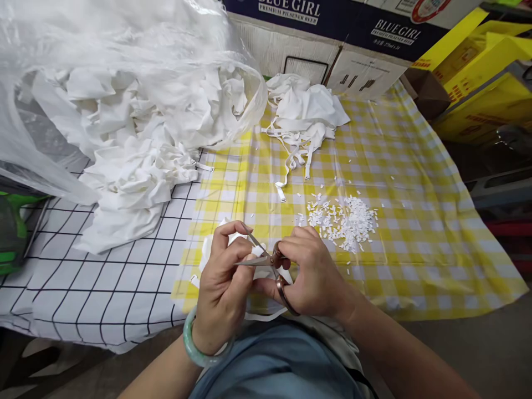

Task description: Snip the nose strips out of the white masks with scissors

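Note:
My right hand [313, 269] grips a pair of scissors [274, 259] by its bronze-coloured handles, with the blades parted and pointing left. Between the blades lies a bit of white strap [258, 250]. My left hand [228, 277], with a green bangle at its wrist, is closed in a pinch on the white strap, close to the blades. Under and behind my hands is a piece of white fabric [206, 252], partly covered by them. Right of my hands lies a scattered heap of small white cut-off bits [355, 221].
A clear plastic bag [249, 119] spills white fabric pieces [124, 194] on the left. Another white fabric pile with straps [305, 111] lies at the back. Cardboard beer boxes [286, 47] stand behind it. Yellow bags [490, 83] are at the right. A checked cloth [436, 238] covers the table.

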Available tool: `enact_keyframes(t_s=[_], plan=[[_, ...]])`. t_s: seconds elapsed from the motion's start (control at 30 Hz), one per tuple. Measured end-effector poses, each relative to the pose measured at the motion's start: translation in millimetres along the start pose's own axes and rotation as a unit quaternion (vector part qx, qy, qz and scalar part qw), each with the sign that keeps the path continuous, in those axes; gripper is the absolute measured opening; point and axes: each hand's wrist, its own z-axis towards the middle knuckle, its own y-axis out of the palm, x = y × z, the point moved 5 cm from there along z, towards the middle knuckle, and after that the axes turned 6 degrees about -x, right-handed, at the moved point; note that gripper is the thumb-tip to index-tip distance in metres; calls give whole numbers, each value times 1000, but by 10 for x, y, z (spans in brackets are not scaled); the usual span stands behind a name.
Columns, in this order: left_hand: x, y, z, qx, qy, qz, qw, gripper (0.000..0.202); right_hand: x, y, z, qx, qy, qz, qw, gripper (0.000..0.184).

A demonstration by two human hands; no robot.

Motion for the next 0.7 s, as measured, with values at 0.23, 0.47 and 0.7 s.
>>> enact_keyframes(t_s=[0.23,0.47,0.7], plan=[[-37,5,-28,7,-17,6,1000,19,-5,30,2,2,1,1,1000,39],[-43,37,-46,12,-9,1,1000,19,8,30,-15,8,19,13,1000,40],[-36,122,-10,-8,-6,10,1000,20,90,0,-91,0,58,24,998,44]])
